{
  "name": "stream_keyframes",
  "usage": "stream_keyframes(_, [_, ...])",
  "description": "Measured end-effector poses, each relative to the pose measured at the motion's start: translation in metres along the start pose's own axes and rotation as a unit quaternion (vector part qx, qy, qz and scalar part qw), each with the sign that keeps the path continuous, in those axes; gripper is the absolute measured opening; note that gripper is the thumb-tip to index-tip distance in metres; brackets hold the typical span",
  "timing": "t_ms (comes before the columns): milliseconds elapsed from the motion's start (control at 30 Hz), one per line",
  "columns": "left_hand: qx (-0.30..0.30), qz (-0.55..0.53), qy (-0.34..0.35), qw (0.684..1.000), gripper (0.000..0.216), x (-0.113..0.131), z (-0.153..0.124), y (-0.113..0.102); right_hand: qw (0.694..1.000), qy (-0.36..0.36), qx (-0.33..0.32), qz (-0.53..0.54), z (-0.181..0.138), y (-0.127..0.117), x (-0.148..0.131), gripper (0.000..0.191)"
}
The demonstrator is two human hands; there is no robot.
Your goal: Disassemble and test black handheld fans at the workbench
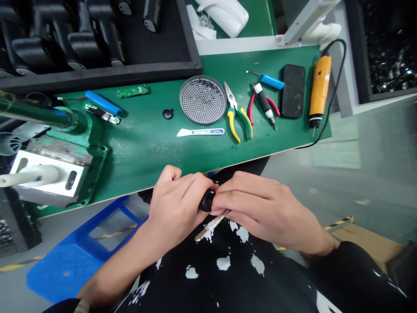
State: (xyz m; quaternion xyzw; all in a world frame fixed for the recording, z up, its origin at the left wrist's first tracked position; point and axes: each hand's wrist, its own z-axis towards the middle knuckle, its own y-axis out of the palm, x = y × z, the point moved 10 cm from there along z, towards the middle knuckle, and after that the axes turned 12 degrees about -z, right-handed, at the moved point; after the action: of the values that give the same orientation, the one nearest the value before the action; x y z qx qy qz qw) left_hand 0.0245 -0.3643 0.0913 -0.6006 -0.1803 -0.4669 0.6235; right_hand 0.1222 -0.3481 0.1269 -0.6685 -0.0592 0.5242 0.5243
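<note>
Just past the bench's front edge, above my lap, my left hand [177, 202] is wrapped round a black part with a rounded end [207, 201]; most of it is hidden in my palm. My right hand [263, 204] meets it from the right, its fingertips pressed together at that rounded end. From under those fingers a flat, narrow metal tool [208, 229] sticks out down and left, held in the right hand. Nearest on the bench lie a white and blue plastic pry tool [200, 132] and a small black cap [168, 114].
A round tray of small screws [202, 102], yellow-green pliers [239, 117], red-handled cutters [250, 108] and an orange electric screwdriver [319, 89] lie along the bench [146, 148]. A green press [74, 126] stands left. Black housings fill a tray [163, 71] behind. A blue stool [65, 265] is below.
</note>
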Motion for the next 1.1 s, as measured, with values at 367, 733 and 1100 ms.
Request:
stream_keyframes(367, [0.060,0.002,-0.011,0.998,0.020,0.003,0.003,-0.011,0.990,-0.022,0.139,-0.002,-0.011,-0.010,-0.009,0.028])
stream_keyframes(733, [0.106,0.033,0.012,0.994,0.019,0.001,0.000,-0.012,0.989,0.001,0.140,0.045,-0.010,-0.011,0.000,0.018])
stream_keyframes(1100, [-0.013,0.094,0.031,0.995,0.004,0.002,0.001,-0.001,0.990,-0.050,0.081,-0.107,-0.007,-0.008,-0.011,0.020])
